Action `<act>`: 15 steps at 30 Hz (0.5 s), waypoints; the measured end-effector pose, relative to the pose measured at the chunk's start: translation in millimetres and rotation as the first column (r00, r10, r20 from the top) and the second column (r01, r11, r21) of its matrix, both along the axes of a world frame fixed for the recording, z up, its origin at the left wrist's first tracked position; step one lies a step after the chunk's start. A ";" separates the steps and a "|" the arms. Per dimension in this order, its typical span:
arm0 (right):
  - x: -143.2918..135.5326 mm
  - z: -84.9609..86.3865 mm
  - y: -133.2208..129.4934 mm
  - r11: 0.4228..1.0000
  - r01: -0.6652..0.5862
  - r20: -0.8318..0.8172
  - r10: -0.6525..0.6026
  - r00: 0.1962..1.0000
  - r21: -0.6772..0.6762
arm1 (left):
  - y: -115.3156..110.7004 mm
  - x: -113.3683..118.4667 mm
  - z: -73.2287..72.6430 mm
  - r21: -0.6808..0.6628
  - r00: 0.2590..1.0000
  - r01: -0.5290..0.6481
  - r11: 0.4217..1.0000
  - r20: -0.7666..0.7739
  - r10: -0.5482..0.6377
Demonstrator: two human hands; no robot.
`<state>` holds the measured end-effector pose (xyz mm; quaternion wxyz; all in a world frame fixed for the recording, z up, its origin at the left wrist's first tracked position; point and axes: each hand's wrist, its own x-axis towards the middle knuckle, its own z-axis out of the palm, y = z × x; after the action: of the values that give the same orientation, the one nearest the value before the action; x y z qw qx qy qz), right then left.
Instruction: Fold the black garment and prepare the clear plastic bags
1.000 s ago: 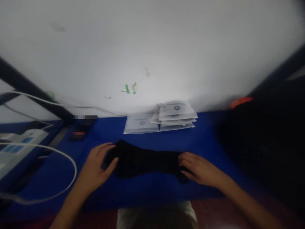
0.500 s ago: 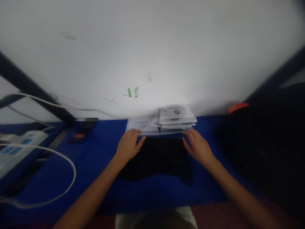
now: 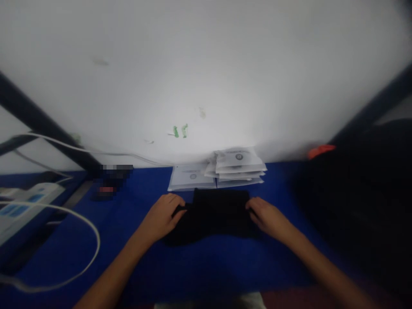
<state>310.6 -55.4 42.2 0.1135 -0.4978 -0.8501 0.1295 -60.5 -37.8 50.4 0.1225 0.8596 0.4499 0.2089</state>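
Observation:
A piece of black fabric (image 3: 222, 214), which looks like a garment, lies spread on the blue tabletop (image 3: 193, 270) in front of me. My left hand (image 3: 165, 214) pinches its left side, thumb and fingers closed around a fold. At the opposite edge, the curled fingers of my right hand (image 3: 265, 214) grip the fabric. Just beyond it rests a stack of white packets (image 3: 240, 161) with a dark round mark on top. To the left of the stack is a flat white packet (image 3: 186, 178).
On the left are a white power strip (image 3: 28, 204) and a looping white cable (image 3: 93, 231). A blurred-out dark item (image 3: 112, 182) lies near the white wall (image 3: 206, 64). A large black mass (image 3: 360, 206) fills the right side, with something orange-red (image 3: 322, 151) behind it.
Both hands have come nearer to me from the fabric's far corners. The left has also shifted left, and its fingers have closed on the side. The view has tilted up slightly.

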 end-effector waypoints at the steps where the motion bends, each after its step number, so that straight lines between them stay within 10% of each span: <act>1: 5.1 6.2 -1.7 1.000 -0.008 -0.047 0.007 0.999 -0.014 | -8.8 0.8 7.1 -0.025 1.000 0.027 0.999 -0.013 -0.028; 8: 33.7 54.8 -29.5 0.939 -0.235 -0.279 0.163 0.946 -0.249 | -82.3 2.8 45.8 -0.486 0.980 0.126 0.865 -0.072 -0.183; 11: 29.7 46.9 1.1 0.999 -0.040 -0.299 0.041 0.954 0.009 | -70.5 17.8 43.6 -0.490 0.976 0.178 0.854 -0.026 -0.218; 15: 13.5 21.2 67.7 0.875 0.114 -0.088 -0.082 0.993 0.470 | -30.1 47.3 21.2 -0.355 0.945 0.303 0.884 -0.008 -0.327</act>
<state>324.1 12.2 63.4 0.2658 -0.4926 -0.8255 -0.0722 -13.2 -67.9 71.7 0.2900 0.8922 0.3382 0.0740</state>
